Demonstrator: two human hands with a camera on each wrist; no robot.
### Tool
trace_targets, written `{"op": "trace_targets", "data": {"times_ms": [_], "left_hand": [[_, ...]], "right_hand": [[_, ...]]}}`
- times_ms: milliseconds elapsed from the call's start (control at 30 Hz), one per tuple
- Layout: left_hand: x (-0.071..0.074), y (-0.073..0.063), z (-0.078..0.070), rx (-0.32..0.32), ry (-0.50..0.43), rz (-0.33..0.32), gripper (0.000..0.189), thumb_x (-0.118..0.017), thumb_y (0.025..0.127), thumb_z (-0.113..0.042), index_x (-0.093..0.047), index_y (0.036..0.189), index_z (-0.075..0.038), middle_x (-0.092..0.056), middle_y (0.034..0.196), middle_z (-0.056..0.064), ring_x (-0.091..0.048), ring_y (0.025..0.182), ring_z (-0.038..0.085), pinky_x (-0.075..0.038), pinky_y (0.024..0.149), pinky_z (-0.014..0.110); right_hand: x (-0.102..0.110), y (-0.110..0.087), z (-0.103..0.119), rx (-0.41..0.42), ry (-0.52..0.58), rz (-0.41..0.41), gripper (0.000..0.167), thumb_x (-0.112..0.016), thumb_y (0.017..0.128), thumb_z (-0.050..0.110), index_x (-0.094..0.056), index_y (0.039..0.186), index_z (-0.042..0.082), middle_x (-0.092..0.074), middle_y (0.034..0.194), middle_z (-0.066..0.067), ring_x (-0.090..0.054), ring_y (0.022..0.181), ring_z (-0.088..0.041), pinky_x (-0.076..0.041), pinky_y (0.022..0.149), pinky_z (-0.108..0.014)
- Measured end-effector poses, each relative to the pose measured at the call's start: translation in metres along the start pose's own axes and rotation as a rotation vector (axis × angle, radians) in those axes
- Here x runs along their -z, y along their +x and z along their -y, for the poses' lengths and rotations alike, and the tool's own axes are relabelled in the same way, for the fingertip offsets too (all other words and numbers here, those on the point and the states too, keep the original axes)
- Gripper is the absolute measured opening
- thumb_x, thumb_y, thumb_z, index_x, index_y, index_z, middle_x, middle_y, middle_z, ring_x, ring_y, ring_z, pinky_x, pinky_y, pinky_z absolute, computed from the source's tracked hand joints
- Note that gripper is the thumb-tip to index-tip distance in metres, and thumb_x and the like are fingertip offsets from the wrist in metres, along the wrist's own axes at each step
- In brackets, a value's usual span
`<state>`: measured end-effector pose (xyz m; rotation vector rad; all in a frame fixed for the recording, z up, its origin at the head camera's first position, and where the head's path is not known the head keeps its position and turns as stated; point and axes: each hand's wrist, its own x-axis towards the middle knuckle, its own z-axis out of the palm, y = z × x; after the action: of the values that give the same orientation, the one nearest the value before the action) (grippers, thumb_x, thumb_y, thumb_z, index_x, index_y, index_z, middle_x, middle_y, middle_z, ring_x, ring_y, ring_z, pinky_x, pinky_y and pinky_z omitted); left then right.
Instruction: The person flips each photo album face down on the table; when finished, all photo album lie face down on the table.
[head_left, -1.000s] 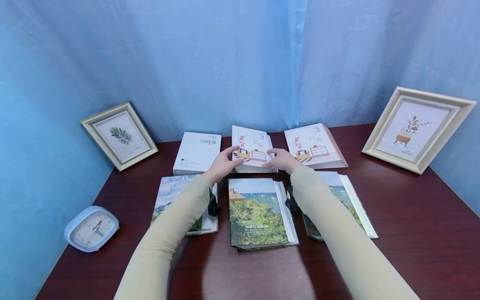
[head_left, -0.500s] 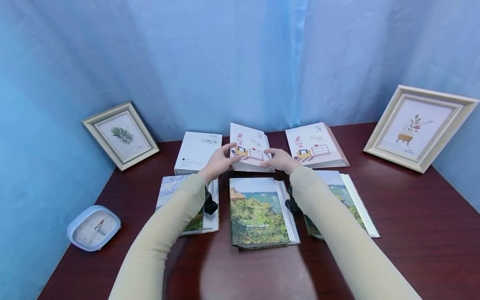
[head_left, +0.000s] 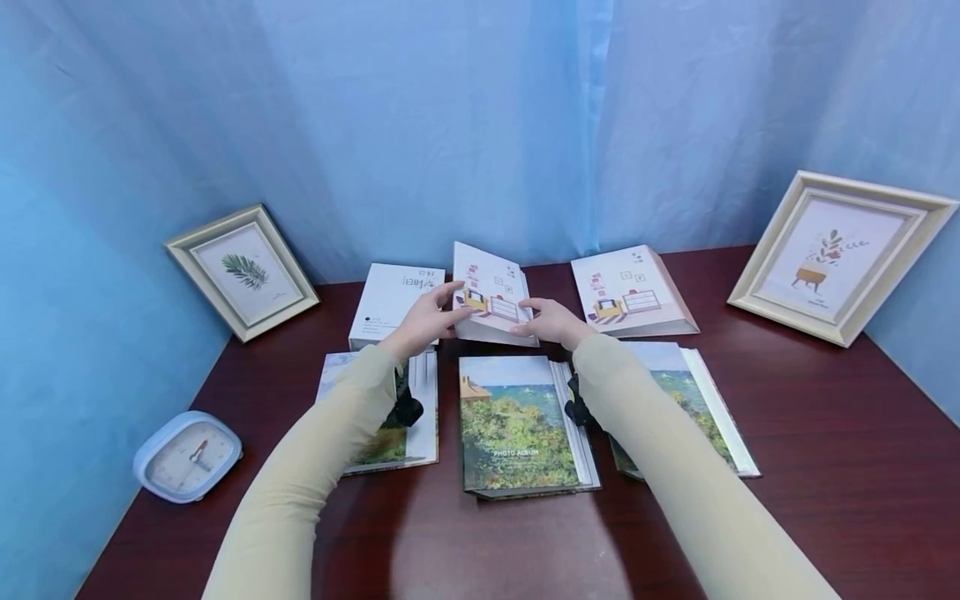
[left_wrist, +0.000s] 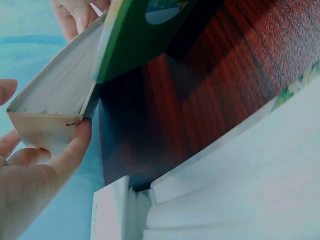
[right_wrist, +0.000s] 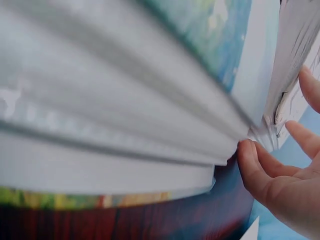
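Both hands hold a white photo album (head_left: 491, 293) with a pink and yellow room drawing on its cover, in the middle of the back row. My left hand (head_left: 423, 321) grips its left side; in the left wrist view the left hand (left_wrist: 45, 175) has fingers under and along the cream spine (left_wrist: 45, 130). At the right side, my right hand (head_left: 553, 321) pinches the page edge, with a fingertip on the cover. The right hand (right_wrist: 285, 175) shows curved fingers by the pages in the right wrist view. The album sits slightly slanted.
White albums lie left (head_left: 397, 304) and right (head_left: 633, 292) of it. In front lie three painted-cover albums, the middle one (head_left: 517, 425) nearest. A blue clock (head_left: 187, 457) and a picture frame (head_left: 242, 271) stand left, another frame (head_left: 840, 258) right. A blue curtain (head_left: 450, 125) hangs behind.
The middle white album has shifted left, tilting a little, toward the left white album. Both hands have moved left with it.
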<state>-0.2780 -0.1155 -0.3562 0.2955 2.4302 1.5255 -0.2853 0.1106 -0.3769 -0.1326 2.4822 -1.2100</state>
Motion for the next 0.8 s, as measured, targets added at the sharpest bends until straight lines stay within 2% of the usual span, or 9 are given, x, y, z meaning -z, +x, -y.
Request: {"op": "trace_targets", "data": {"times_ms": [133, 300, 433, 633, 800], "left_hand": [[0.005, -0.003, -0.004, 0.004, -0.01, 0.005, 0.061, -0.058, 0.095, -0.022, -0.03, 0.15, -0.018, -0.02, 0.157, 0.015, -0.037, 0.136, 0.031, -0.049, 0.096, 0.044], [0.012, -0.006, -0.006, -0.005, 0.0, 0.018, 0.061, -0.057, 0.096, -0.022, -0.029, 0.15, -0.019, -0.019, 0.158, 0.01, -0.029, 0.141, 0.03, -0.046, 0.099, 0.045], [0.015, -0.008, -0.011, -0.01, 0.035, 0.011, 0.061, -0.057, 0.096, -0.023, -0.029, 0.15, -0.019, -0.02, 0.158, 0.009, -0.028, 0.142, 0.029, -0.046, 0.099, 0.045], [0.017, -0.01, -0.017, 0.0, 0.064, 0.008, 0.061, -0.057, 0.096, -0.024, -0.029, 0.15, -0.019, -0.02, 0.158, 0.008, -0.028, 0.142, 0.029, -0.047, 0.099, 0.043], [0.018, -0.015, -0.025, 0.019, 0.067, 0.01, 0.061, -0.057, 0.096, -0.024, -0.029, 0.15, -0.019, -0.021, 0.158, 0.007, -0.028, 0.142, 0.029, -0.046, 0.1, 0.044]], "right_hand": [[-0.004, 0.0, 0.003, 0.014, 0.003, 0.019, 0.066, -0.061, 0.092, 0.022, -0.031, 0.149, 0.01, -0.031, 0.15, -0.019, -0.04, 0.128, -0.035, -0.035, 0.107, -0.048], [-0.007, 0.002, 0.006, 0.013, 0.059, 0.046, 0.065, -0.061, 0.093, 0.021, -0.029, 0.15, 0.013, -0.039, 0.144, -0.019, -0.043, 0.127, -0.033, -0.039, 0.104, -0.046], [-0.008, 0.003, 0.008, 0.015, 0.11, 0.072, 0.065, -0.06, 0.094, 0.018, -0.027, 0.15, 0.013, -0.041, 0.142, -0.019, -0.044, 0.128, -0.033, -0.041, 0.104, -0.046], [-0.009, 0.002, 0.01, 0.015, 0.18, 0.122, 0.066, -0.057, 0.095, 0.017, -0.024, 0.151, 0.013, -0.035, 0.146, -0.019, -0.04, 0.132, -0.034, -0.037, 0.107, -0.048], [-0.011, 0.002, 0.01, 0.02, 0.219, 0.14, 0.067, -0.058, 0.095, 0.017, -0.023, 0.152, 0.015, -0.041, 0.14, -0.02, -0.043, 0.129, -0.034, -0.036, 0.108, -0.049]]}}
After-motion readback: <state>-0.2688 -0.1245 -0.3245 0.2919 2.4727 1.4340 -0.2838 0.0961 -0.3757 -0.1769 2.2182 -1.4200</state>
